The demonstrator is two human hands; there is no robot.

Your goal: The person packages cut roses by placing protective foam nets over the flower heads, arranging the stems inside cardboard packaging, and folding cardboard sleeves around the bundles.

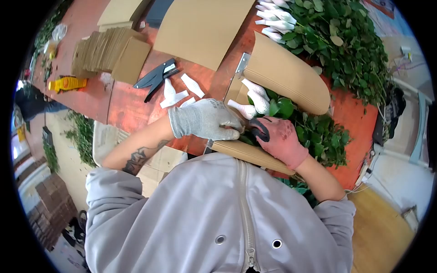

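Observation:
My left hand (209, 119), in a grey glove, has its thumb and fingers pinched together above the near cardboard flap (250, 154). Close beside it is my right hand (281, 140), in a red glove with black on the fingers, curled among the stems. Whatever lies between the fingertips is hidden. Several flower heads in white netting sleeves (258, 101) lie just beyond my hands, with green leaves (284, 109) running to the right. An upright curved corrugated cardboard flap (287, 73) stands behind them. Loose white netting sleeves (192, 85) lie beyond my left hand.
A black stapler (159, 77) rests on the red table (129, 98). Beyond are a large cardboard sheet (205, 32) and a row of cardboard pieces (107, 52). A yellow bottle (68, 83) lies left. Leafy stems (337, 50) with netted heads (275, 20) are piled far right.

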